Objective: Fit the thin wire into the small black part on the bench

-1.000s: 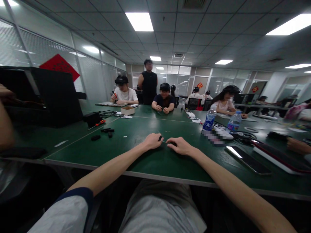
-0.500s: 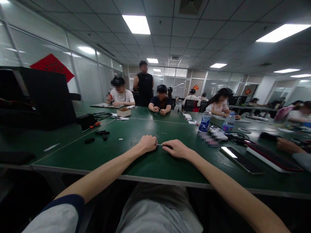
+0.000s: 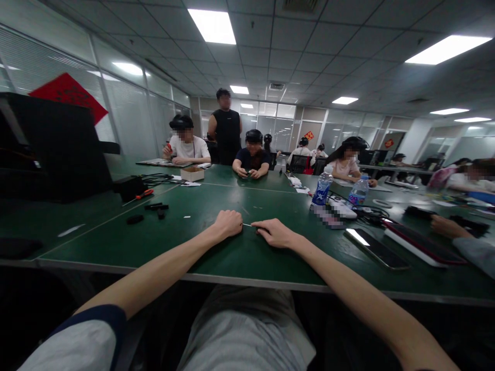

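We wore a short left sleeve [image 3: 73,346], pale grey-white and plain, its hem finished in a broad navy band [image 3: 110,315]. Below that edge our left forearm [image 3: 154,275] was bare, as were our right forearm [image 3: 348,288], left hand [image 3: 229,223] and right hand [image 3: 276,233]. Over our lap we had light grey cloth [image 3: 247,330], softly creased; we could not tell where one garment met another.

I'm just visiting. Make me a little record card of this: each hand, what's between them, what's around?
Left hand: closed fist, contents hidden
Right hand: index finger pointing toward the left hand, grip partly hidden
Between hands: thin pale rod
Surface: green table
To the left: red-handled screwdriver
To the right: phone, two bottles
Across: seated person in dark shirt
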`<action>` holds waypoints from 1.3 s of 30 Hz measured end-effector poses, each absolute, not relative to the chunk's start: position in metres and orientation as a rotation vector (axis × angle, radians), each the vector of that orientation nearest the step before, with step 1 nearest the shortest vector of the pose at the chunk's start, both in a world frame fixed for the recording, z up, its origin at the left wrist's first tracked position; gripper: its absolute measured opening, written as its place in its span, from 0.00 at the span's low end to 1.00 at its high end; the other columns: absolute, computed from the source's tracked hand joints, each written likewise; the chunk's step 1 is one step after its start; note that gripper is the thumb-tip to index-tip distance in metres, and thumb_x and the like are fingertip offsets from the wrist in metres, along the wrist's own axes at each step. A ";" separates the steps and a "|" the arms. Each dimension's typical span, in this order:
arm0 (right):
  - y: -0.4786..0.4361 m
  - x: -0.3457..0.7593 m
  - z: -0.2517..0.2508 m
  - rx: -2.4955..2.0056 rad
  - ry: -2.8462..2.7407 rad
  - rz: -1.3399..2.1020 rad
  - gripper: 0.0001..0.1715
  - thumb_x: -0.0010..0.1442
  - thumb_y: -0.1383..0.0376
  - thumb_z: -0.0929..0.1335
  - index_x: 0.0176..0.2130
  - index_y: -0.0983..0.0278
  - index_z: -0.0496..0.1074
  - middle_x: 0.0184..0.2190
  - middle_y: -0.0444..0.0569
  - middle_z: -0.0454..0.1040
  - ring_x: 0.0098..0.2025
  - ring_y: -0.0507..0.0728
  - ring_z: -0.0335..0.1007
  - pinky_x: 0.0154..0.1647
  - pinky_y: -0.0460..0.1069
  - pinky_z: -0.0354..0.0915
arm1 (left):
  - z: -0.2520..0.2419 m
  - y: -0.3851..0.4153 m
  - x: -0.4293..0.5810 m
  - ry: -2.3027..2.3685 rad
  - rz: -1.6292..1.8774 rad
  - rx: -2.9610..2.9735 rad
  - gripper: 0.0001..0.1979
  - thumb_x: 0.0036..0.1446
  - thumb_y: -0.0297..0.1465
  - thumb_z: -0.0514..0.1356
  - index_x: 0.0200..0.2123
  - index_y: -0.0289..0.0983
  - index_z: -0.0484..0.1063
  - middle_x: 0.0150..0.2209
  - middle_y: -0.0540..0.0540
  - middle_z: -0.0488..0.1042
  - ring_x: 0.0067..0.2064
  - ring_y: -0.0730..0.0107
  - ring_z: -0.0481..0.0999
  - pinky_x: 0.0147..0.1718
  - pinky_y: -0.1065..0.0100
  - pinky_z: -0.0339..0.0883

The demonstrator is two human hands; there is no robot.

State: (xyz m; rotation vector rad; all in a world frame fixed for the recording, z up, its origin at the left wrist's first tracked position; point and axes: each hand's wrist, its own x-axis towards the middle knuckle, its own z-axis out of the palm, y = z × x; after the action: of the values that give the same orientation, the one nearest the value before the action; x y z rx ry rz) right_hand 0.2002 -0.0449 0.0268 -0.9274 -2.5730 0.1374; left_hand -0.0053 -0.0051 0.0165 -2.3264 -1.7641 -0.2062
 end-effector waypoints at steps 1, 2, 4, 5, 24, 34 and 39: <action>-0.045 0.198 0.026 -0.944 -2.574 0.120 0.23 0.61 0.66 0.61 0.55 0.61 0.66 0.48 0.49 0.73 0.47 0.57 0.69 0.49 0.49 0.61 | 0.017 -0.005 -0.006 -1.780 -0.195 -2.315 0.19 0.56 0.38 0.50 0.35 0.33 0.76 0.39 0.31 0.75 0.42 0.52 0.74 0.40 0.57 0.64; -0.046 0.196 0.024 -0.963 -2.571 0.098 0.23 0.61 0.66 0.61 0.55 0.61 0.66 0.47 0.50 0.73 0.47 0.57 0.69 0.49 0.49 0.61 | 0.017 -0.004 -0.007 -1.794 -0.182 -2.304 0.18 0.56 0.37 0.50 0.35 0.33 0.76 0.39 0.31 0.75 0.42 0.53 0.74 0.41 0.58 0.64; -0.047 0.191 0.020 -1.002 -2.560 0.043 0.22 0.62 0.65 0.60 0.55 0.62 0.66 0.46 0.51 0.73 0.46 0.57 0.69 0.48 0.49 0.61 | 0.018 -0.003 -0.010 -1.805 -0.166 -2.284 0.16 0.55 0.35 0.51 0.34 0.33 0.76 0.38 0.31 0.76 0.42 0.53 0.74 0.40 0.59 0.64; -0.048 0.188 0.017 -1.019 -2.555 0.017 0.22 0.63 0.64 0.59 0.55 0.62 0.66 0.46 0.51 0.73 0.46 0.57 0.69 0.48 0.49 0.61 | 0.019 -0.002 -0.011 -1.802 -0.165 -2.275 0.16 0.55 0.34 0.51 0.34 0.33 0.76 0.38 0.31 0.76 0.42 0.53 0.74 0.40 0.59 0.64; -0.014 0.217 0.009 -1.449 -2.307 -0.084 0.19 0.63 0.59 0.61 0.51 0.61 0.66 0.44 0.52 0.72 0.44 0.58 0.68 0.43 0.50 0.62 | 0.015 -0.005 0.002 -1.672 -0.340 -2.459 0.24 0.59 0.47 0.44 0.39 0.37 0.72 0.37 0.37 0.75 0.38 0.57 0.75 0.36 0.62 0.65; -0.015 0.214 0.008 -1.239 -2.412 -0.029 0.22 0.59 0.57 0.65 0.51 0.62 0.66 0.44 0.52 0.71 0.44 0.56 0.67 0.44 0.49 0.61 | 0.009 -0.001 0.004 -1.584 -0.446 -2.558 0.24 0.59 0.48 0.44 0.37 0.38 0.71 0.36 0.41 0.76 0.36 0.62 0.75 0.34 0.66 0.64; -0.016 0.214 0.008 -1.219 -2.417 -0.042 0.21 0.59 0.57 0.65 0.50 0.63 0.67 0.42 0.52 0.71 0.43 0.56 0.68 0.44 0.49 0.61 | 0.012 -0.003 0.004 -1.603 -0.457 -2.556 0.22 0.60 0.46 0.45 0.38 0.37 0.71 0.36 0.41 0.75 0.38 0.63 0.74 0.37 0.67 0.64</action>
State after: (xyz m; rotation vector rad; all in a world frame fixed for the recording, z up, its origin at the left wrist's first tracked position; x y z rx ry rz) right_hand 0.2139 -0.0157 0.0080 -1.2194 -2.4170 -0.0418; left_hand 0.0039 -0.0030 0.0116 -2.5565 -1.6028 -0.4568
